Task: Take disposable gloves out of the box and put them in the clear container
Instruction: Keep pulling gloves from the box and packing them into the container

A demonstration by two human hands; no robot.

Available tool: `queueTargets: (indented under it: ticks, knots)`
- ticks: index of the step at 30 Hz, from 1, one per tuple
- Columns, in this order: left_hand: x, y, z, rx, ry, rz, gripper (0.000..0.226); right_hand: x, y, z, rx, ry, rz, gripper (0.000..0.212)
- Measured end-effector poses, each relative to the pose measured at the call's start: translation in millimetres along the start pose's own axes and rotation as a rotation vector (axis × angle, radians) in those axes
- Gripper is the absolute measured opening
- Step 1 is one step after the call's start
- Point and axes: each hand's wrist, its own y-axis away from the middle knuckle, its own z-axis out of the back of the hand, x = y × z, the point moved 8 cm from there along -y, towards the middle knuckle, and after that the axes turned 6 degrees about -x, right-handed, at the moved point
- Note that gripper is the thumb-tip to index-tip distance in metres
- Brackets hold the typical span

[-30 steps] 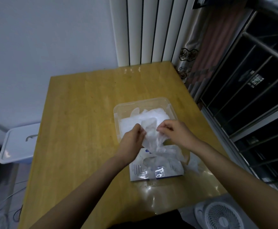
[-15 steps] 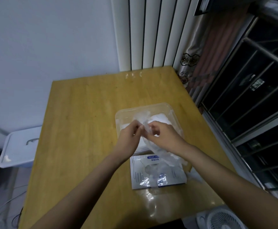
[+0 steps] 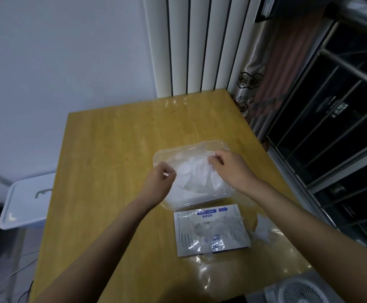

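Both hands, left and right, pinch a glove stretched crosswise above the clear container, beyond the box.

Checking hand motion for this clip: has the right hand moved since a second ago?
Yes. The right hand went from above the glove box to farther from the person, over the clear container, pinching a glove.
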Motion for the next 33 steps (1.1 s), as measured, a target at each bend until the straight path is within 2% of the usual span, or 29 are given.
queueTargets:
  ticks: [3, 4, 5, 8, 9, 12, 15, 18, 20, 22, 23, 24, 27, 28, 31, 33]
  knots:
    - [-20, -9, 5, 0.01, -0.01, -0.103, 0.06, 6, 1, -4, 0.078, 0.198, 0.103, 0.029]
    - [-30, -11, 4, 0.02, -0.033, -0.151, 0.066, 9, 2, -7, 0.113, 0.191, 0.132, 0.025]
    - [-39, -14, 2, 0.031, -0.065, -0.194, 0.061, 14, 3, -10, 0.146, 0.169, 0.162, 0.023]
    - [-56, -18, -4, 0.055, -0.131, -0.293, 0.01, 22, 5, -12, 0.162, 0.187, 0.228, 0.021]
    - [-58, -20, -3, 0.042, -0.128, -0.305, 0.004, 21, 4, -8, 0.14, 0.214, 0.222, 0.019]
    - [-51, -27, 5, -0.008, -0.072, -0.263, 0.015, -2, -4, 8, 0.106, 0.346, 0.108, 0.011]
    - [-42, -32, 10, -0.035, -0.037, -0.224, 0.024, -25, -10, 24, 0.056, 0.432, -0.005, 0.019]
    - [-45, -35, 9, -0.012, -0.068, -0.245, 0.024, -6, -14, 27, -0.03, 0.272, 0.113, 0.03]
    - [-53, -35, 6, 0.024, -0.1, -0.288, 0.019, 11, -14, 18, 0.046, 0.15, 0.163, 0.051]
    - [-64, -34, 2, 0.057, -0.109, -0.341, 0.015, 14, -17, 2, 0.177, 0.128, 0.134, 0.074]
    - [-68, -34, 2, 0.064, -0.116, -0.36, 0.014, 11, -19, -5, 0.223, 0.138, 0.118, 0.076]
    - [-72, -34, 3, 0.066, -0.123, -0.372, 0.015, 8, -23, -9, 0.251, 0.134, 0.108, 0.071]
    - [-74, -40, 12, 0.049, -0.145, -0.37, 0.019, 8, -34, -8, 0.223, 0.033, 0.109, 0.029]
    - [-74, -43, 17, 0.037, -0.154, -0.359, 0.019, 10, -39, -5, 0.209, 0.014, 0.116, 0.029]
    - [-77, -49, 27, 0.042, -0.143, -0.359, 0.013, 33, -44, 1, 0.288, -0.071, 0.184, 0.064]
    - [-84, -50, 28, 0.075, -0.132, -0.387, 0.012, 47, -46, 1, 0.347, -0.139, 0.183, 0.074]
